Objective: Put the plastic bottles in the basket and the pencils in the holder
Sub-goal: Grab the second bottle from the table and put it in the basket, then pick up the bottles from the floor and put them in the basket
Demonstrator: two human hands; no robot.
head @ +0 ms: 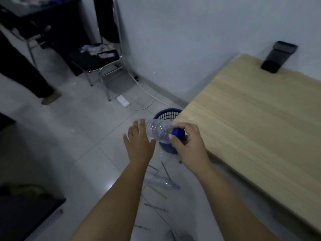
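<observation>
A clear plastic bottle (159,130) with a blue cap lies sideways in the air just above a dark blue mesh basket (166,114) on the floor. My right hand (188,145) grips its capped end. My left hand (139,142) rests against the bottle's body with fingers spread. Another clear bottle (160,182) lies on the tiles below my arms. Several pencils (157,191) are scattered around it on the floor. A black holder (276,56) leans on the far edge of the wooden table (257,119).
A metal chair (102,63) with clutter stands at the back by the wall. A white power strip (123,101) and cable lie on the floor. A person's dark trouser leg and shoe (50,98) are at the left. Dark furniture (26,214) fills the bottom left.
</observation>
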